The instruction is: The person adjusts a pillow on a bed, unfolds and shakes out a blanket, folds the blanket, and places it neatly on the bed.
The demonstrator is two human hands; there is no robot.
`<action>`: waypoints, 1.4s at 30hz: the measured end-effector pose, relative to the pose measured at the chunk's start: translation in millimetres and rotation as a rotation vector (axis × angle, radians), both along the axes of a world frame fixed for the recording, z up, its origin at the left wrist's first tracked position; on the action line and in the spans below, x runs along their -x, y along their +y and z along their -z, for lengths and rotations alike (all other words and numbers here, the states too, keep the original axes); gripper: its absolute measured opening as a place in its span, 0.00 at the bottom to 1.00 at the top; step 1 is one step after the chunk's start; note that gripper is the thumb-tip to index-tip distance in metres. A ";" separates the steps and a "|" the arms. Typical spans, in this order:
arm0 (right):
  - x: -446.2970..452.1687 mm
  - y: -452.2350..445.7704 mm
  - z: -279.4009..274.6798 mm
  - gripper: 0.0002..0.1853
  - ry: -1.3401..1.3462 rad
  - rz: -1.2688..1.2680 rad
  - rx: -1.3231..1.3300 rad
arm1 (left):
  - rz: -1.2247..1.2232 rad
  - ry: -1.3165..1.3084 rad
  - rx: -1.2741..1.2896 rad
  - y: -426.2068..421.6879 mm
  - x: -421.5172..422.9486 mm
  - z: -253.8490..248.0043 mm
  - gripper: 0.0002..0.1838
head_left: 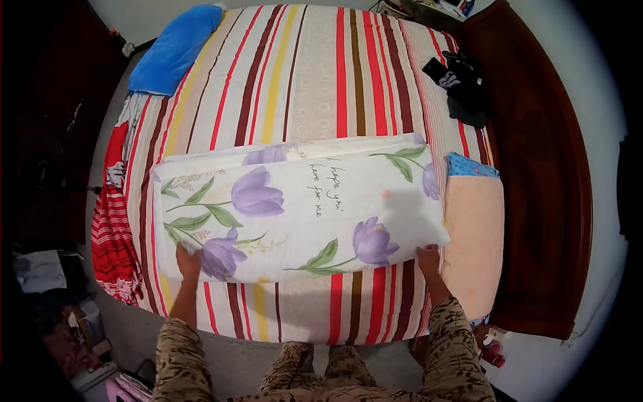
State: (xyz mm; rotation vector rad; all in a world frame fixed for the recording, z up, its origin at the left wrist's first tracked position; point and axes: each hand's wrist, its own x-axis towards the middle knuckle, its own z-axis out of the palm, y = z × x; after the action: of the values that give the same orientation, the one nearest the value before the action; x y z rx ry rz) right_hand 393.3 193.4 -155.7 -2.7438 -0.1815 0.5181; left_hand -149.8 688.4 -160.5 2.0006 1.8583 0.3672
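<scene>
A white quilt printed with purple tulips, green leaves and handwriting lies folded into a long rectangle across the bed. My left hand is closed on its near edge at the left end, beside a tulip. At the near right corner, my right hand pinches the quilt, with the fingertips partly hidden by the cloth. The folded layers show along the far edge, and a shadow falls on the right part.
Beneath lies a striped bedsheet. A blue cushion-like bundle sits far left, above red-and-white cloth. At right are a peach pillow, dark clothing and the wooden headboard.
</scene>
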 end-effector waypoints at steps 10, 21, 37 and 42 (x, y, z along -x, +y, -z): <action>-92.5 -10.8 18.5 0.47 0.024 0.128 0.216 | -0.820 -1.176 0.887 -99.5 43.0 51.0 0.37; -100.2 -43.7 -10.2 0.16 0.188 0.033 -0.256 | -0.873 -1.254 0.531 -85.6 24.1 20.6 0.20; 54.9 -127.3 -23.9 0.34 -0.094 -0.207 0.403 | -0.211 0.149 0.167 -194.9 174.3 32.5 0.33; 88.6 29.8 -55.4 0.39 -0.328 -0.625 -0.072 | 0.325 -0.168 -0.043 -185.0 -53.3 -28.3 0.34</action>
State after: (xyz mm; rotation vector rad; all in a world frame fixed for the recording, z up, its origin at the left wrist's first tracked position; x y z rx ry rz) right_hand 304.7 223.2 -100.3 -2.6458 -1.1323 0.1913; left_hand -96.5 503.4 -132.1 2.1807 1.4070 0.4664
